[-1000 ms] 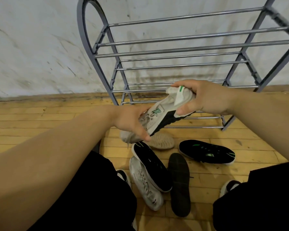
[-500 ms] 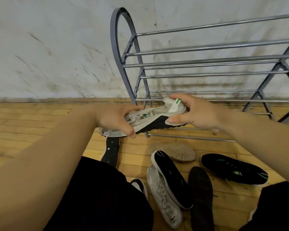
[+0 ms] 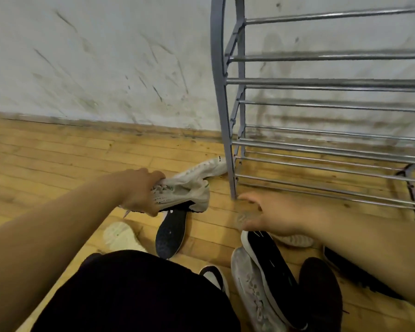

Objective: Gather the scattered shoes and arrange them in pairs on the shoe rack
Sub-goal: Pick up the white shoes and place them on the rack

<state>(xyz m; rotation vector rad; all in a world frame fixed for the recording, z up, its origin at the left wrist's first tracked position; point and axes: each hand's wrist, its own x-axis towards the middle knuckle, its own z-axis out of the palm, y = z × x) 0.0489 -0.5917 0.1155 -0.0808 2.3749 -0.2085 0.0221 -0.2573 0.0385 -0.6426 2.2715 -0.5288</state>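
My left hand (image 3: 141, 191) grips a white sneaker with green marks (image 3: 185, 191) low over the floor, left of the grey metal shoe rack (image 3: 228, 144). Another white sneaker (image 3: 207, 167) lies just behind it, against the rack's leg. My right hand (image 3: 271, 215) hovers with fingers apart and holds nothing, blurred, in front of the rack's foot. On the floor lie a black shoe sole-up (image 3: 171, 232), a pale sole (image 3: 122, 237), a black sneaker (image 3: 271, 269) across a grey-white one (image 3: 252, 291), a dark sole (image 3: 321, 291) and another black shoe (image 3: 355, 271).
The rack's bar shelves (image 3: 333, 149) hold no shoes where I can see them. A scuffed white wall (image 3: 106, 63) runs behind. Wooden floor (image 3: 58, 159) stretches to the left. My black-clad knees (image 3: 134, 293) fill the lower middle.
My right hand let go of the white sneaker and dropped toward the floor shoes. My left hand carried the sneaker down and left. The view swung left, so the rack sits further right.
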